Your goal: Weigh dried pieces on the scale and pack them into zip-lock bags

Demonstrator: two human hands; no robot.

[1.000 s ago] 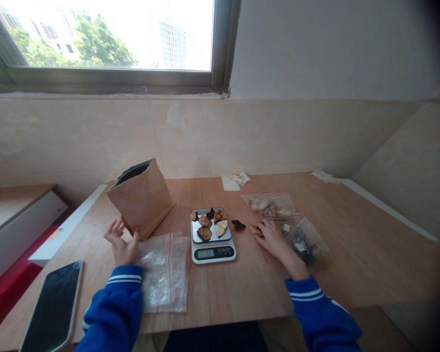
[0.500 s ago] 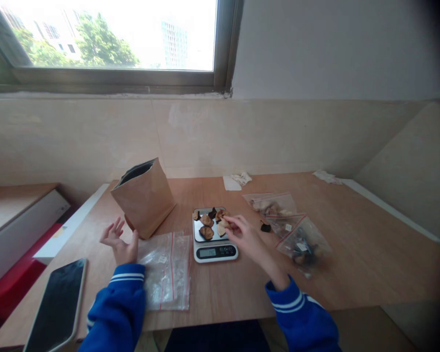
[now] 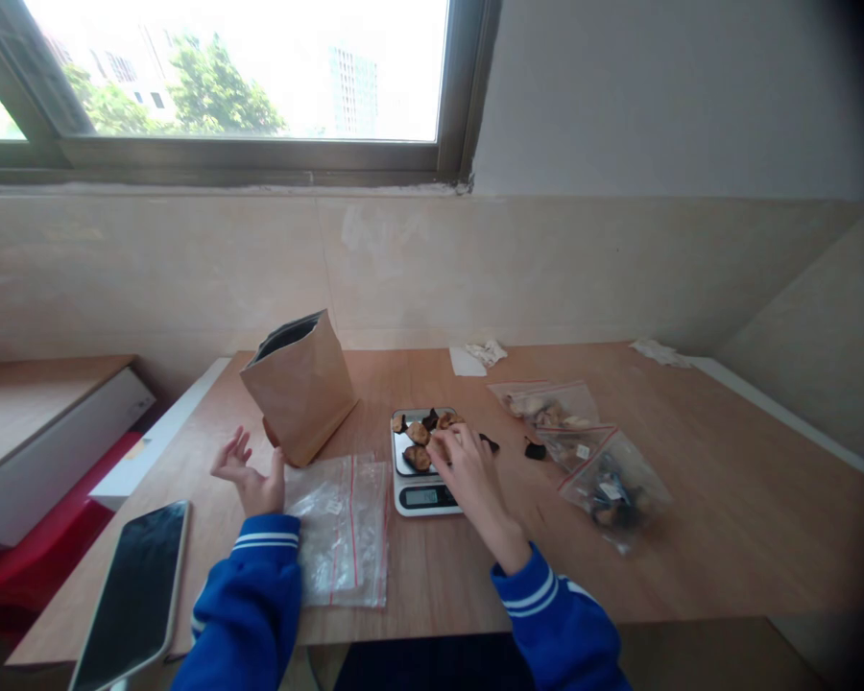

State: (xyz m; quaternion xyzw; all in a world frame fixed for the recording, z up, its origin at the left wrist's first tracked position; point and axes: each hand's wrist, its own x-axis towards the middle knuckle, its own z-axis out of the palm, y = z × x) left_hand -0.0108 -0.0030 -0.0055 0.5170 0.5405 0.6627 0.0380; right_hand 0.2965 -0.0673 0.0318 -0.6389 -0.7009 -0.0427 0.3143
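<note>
My right hand (image 3: pixel 471 480) is over the white digital kitchen scale (image 3: pixel 408 499), its bent fingertips among dried brown slices (image 3: pixel 418 459) on the metal plate. Those fingers are drawn together; what is between them, if anything, is hidden. A dark piece (image 3: pixel 488 442) shows just beyond the knuckles. My left hand (image 3: pixel 253 477) is held with its fingers apart and holds nothing. It is close to a brown paper bag (image 3: pixel 309 393) that stands with its top open. Beside the left wrist lie flat clear zip bags (image 3: pixel 335 537) with red seal lines.
Filled zip bags (image 3: pixel 609 489) of dried pieces lie to the right, with a small black piece (image 3: pixel 535 449) near them. A phone (image 3: pixel 133 585) lies at the left table edge. White paper (image 3: pixel 468 361) and crumpled tissue (image 3: pixel 490 352) are at the back, by the wall.
My right hand has moved left and lower over the scale plate, uncovering a dark piece behind it. My left hand keeps its pose. The whole view has shifted slightly.
</note>
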